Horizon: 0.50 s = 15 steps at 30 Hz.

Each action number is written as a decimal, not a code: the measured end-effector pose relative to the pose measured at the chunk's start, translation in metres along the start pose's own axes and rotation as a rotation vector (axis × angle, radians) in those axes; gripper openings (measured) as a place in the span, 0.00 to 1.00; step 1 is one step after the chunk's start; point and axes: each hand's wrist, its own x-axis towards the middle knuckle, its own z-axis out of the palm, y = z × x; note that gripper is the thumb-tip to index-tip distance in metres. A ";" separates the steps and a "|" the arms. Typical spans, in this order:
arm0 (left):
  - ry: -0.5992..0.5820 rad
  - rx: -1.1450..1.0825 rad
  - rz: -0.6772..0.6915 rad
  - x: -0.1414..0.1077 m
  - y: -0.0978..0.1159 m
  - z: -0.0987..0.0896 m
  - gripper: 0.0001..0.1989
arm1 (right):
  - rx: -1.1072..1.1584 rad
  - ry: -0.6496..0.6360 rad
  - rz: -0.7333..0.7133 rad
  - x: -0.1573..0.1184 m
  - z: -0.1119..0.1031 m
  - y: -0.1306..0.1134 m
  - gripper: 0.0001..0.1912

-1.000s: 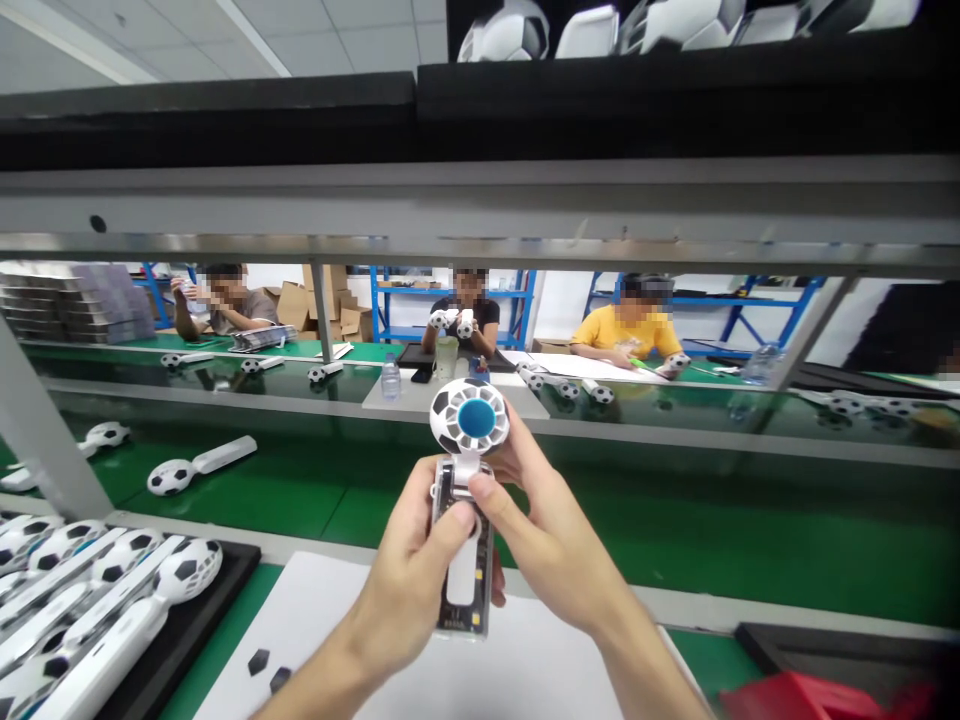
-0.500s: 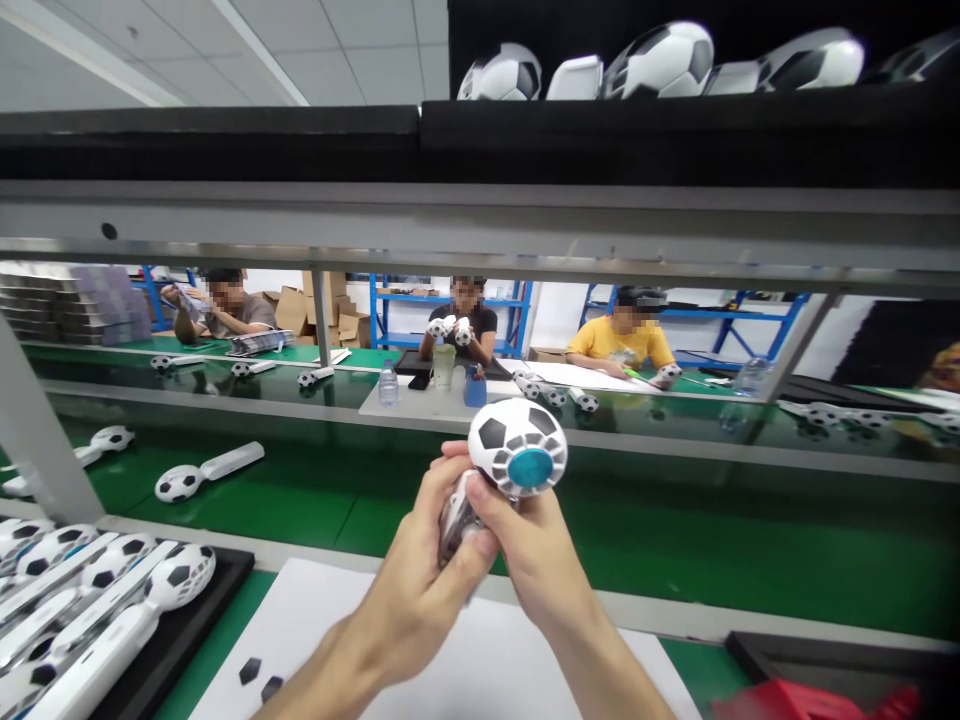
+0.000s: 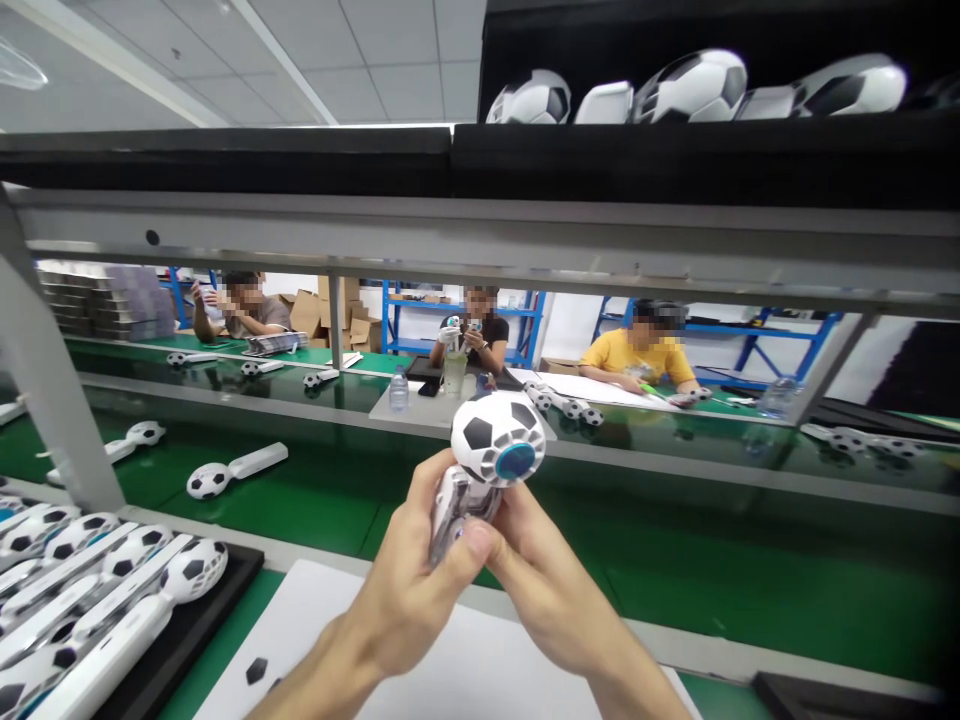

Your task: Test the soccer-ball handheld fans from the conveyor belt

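- My left hand (image 3: 401, 590) curls around the handle of the football-patterned device (image 3: 491, 435), thumb pressed on it.
- My right hand (image 3: 551, 595) grips it from the other side, thumbs meeting.
- I see the device held raised, ball end uppermost.
- Similar devices (image 3: 191, 573) fill the black tray (image 3: 196, 640) at left.

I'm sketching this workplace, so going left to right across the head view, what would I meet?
Black tray at lower left, clear water bottle, held ball-headed device, co-worker in yellow, second clear bottle.
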 end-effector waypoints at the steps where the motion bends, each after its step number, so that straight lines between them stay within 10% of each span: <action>1: -0.007 -0.006 0.012 0.000 0.000 0.000 0.24 | -0.014 -0.004 -0.004 0.000 -0.001 0.000 0.19; 15: 0.034 0.092 0.205 -0.008 -0.004 -0.008 0.25 | -0.233 0.200 -0.181 -0.006 0.022 0.005 0.14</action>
